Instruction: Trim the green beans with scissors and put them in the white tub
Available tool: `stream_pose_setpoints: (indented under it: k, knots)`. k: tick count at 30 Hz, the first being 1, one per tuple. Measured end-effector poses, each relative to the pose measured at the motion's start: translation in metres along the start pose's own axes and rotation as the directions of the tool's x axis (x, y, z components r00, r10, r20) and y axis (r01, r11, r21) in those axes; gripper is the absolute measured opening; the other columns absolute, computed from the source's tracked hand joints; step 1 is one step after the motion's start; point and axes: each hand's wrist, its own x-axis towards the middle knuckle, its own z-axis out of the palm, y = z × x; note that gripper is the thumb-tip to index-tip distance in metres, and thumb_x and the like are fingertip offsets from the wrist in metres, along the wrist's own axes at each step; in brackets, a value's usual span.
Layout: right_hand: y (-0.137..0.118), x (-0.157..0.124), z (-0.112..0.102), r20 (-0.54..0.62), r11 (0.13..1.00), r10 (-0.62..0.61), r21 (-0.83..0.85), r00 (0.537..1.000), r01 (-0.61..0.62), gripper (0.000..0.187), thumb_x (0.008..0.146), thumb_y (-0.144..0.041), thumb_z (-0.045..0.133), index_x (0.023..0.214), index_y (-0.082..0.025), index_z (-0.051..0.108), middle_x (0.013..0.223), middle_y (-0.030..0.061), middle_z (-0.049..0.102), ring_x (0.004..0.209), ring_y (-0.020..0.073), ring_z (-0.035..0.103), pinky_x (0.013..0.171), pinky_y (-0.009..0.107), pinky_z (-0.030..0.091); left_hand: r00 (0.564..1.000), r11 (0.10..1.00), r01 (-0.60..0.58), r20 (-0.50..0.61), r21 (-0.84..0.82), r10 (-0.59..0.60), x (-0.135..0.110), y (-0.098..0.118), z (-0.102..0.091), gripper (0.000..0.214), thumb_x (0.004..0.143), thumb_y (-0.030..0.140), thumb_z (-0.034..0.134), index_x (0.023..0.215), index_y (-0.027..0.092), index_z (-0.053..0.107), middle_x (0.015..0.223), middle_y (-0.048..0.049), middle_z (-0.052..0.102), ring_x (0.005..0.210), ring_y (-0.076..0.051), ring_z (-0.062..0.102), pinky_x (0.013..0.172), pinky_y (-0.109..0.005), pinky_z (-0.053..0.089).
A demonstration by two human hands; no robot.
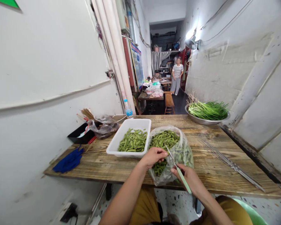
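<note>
The single head-worn camera looked forward and down over the left hand (153, 157) and right hand (191, 177), near above the wooden table (96, 162), facing past its far edge toward a grey curtain (157, 60) well beyond.

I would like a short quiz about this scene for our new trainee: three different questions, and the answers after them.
1. Which hand holds the green-handled tool?
2. True or false: in the picture, the metal bowl stands to the right of the plastic bag.
3. Fill in the missing word: the white tray holds green ____.

Key:
1. The right hand.
2. True.
3. Pods.
</note>
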Motion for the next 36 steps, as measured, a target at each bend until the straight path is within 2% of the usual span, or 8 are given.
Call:
stream_pose_setpoints:
  k: [5, 9, 24, 27, 30, 32, 34, 36]
  knots:
    - [-0.005, -0.006, 0.002, 0.118, 0.962, 0.113, 0.235, 0.987, -0.138, 0.037, 0.079, -0.057, 0.05, 0.088, -0.021, 0.051, 0.048, -0.0087, 0.038, 0.039, 0.0094, 0.037, 0.038, 0.02, 0.031, 0.999, 0.939, 0.027, -0.018, -0.343, -0.035, 0.0, 0.005, -0.002, 0.033, 0.059, 0.034, 0.075, 0.075, 0.011, 0.058, 0.058, -0.0013, 0.061, 0.05, -0.006, 0.053, 0.049, -0.017, 0.038]
    - [-0.014, -0.013, 0.003, 0.149, 0.933, 0.073, 0.338, 0.986, -0.12, 0.037, 0.084, -0.056, 0.043, 0.073, -0.021, 0.046, 0.06, -0.0051, 0.047, 0.048, 0.0095, 0.045, 0.047, 0.022, 0.041, 0.991, 0.855, -0.05, -0.131, -0.517, -0.021, -0.001, 0.006, 0.007, 0.028, 0.058, 0.022, 0.076, 0.074, 0.011, 0.056, 0.068, -0.0059, 0.067, 0.061, -0.009, 0.061, 0.063, -0.02, 0.047]
    - [-0.014, -0.001, 0.007, 0.108, 0.916, 0.171, 0.349, 0.979, -0.199, 0.039, 0.074, -0.058, 0.054, 0.071, -0.021, 0.043, 0.046, -0.0108, 0.036, 0.028, 0.0045, 0.032, 0.024, 0.016, 0.028, 0.988, 0.886, -0.066, -0.156, -0.459, -0.007, -0.005, 0.001, 0.024, 0.02, 0.058, 0.019, 0.073, 0.065, 0.011, 0.055, 0.064, -0.0054, 0.066, 0.06, -0.011, 0.061, 0.062, -0.023, 0.047]
    - [-0.011, 0.001, 0.006, 0.083, 0.91, 0.193, 0.358, 0.978, -0.21, 0.039, 0.073, -0.058, 0.056, 0.078, -0.021, 0.046, 0.046, -0.011, 0.037, 0.028, 0.0048, 0.032, 0.024, 0.016, 0.028, 0.938, 0.947, -0.158, -0.341, -0.279, 0.056, -0.003, 0.0, 0.004, 0.016, 0.064, 0.021, 0.067, 0.07, 0.013, 0.056, 0.066, -0.005, 0.065, 0.061, -0.013, 0.061, 0.066, -0.028, 0.048]
    - [-0.009, 0.0, 0.003, 0.078, 0.895, 0.183, 0.398, 0.98, -0.199, 0.04, 0.075, -0.057, 0.055, 0.091, -0.021, 0.048, 0.055, -0.0086, 0.043, 0.038, 0.0062, 0.04, 0.032, 0.017, 0.035, 0.666, 0.938, -0.205, -0.662, 0.281, 0.344, -0.003, 0.004, -0.027, 0.015, 0.069, 0.02, 0.063, 0.082, 0.013, 0.06, 0.08, -0.0076, 0.065, 0.078, -0.02, 0.061, 0.076, -0.036, 0.046]
    - [-0.007, -0.002, 0.001, 0.084, 0.887, 0.167, 0.423, 0.982, -0.187, 0.038, 0.078, -0.056, 0.052, 0.092, -0.021, 0.049, 0.061, -0.0063, 0.046, 0.046, 0.0078, 0.045, 0.04, 0.019, 0.041, 0.51, 0.777, -0.058, -0.651, 0.626, 0.562, -0.004, 0.007, -0.041, 0.023, 0.07, 0.019, 0.062, 0.093, 0.016, 0.063, 0.103, -0.0117, 0.061, 0.102, -0.026, 0.053, 0.088, -0.042, 0.039]
    - [-0.004, -0.003, 0.001, 0.091, 0.88, 0.158, 0.439, 0.983, -0.182, 0.036, 0.08, -0.056, 0.048, 0.086, -0.02, 0.05, 0.064, -0.0046, 0.047, 0.05, 0.0091, 0.047, 0.045, 0.021, 0.043, 0.542, 0.574, 0.049, -0.505, 0.817, 0.672, -0.001, 0.007, -0.043, 0.026, 0.071, 0.019, 0.063, 0.097, 0.02, 0.065, 0.117, -0.011, 0.054, 0.115, -0.029, 0.043, 0.094, -0.046, 0.03]
    - [-0.002, -0.004, 0.003, 0.098, 0.879, 0.157, 0.44, 0.983, -0.185, 0.037, 0.081, -0.057, 0.046, 0.08, -0.02, 0.051, 0.063, -0.0037, 0.047, 0.049, 0.0097, 0.046, 0.045, 0.023, 0.043, 0.701, 0.399, 0.002, -0.286, 0.917, 0.653, 0.006, 0.003, -0.032, 0.02, 0.074, 0.02, 0.063, 0.093, 0.025, 0.067, 0.111, -0.0076, 0.058, 0.113, -0.027, 0.043, 0.096, -0.047, 0.025]
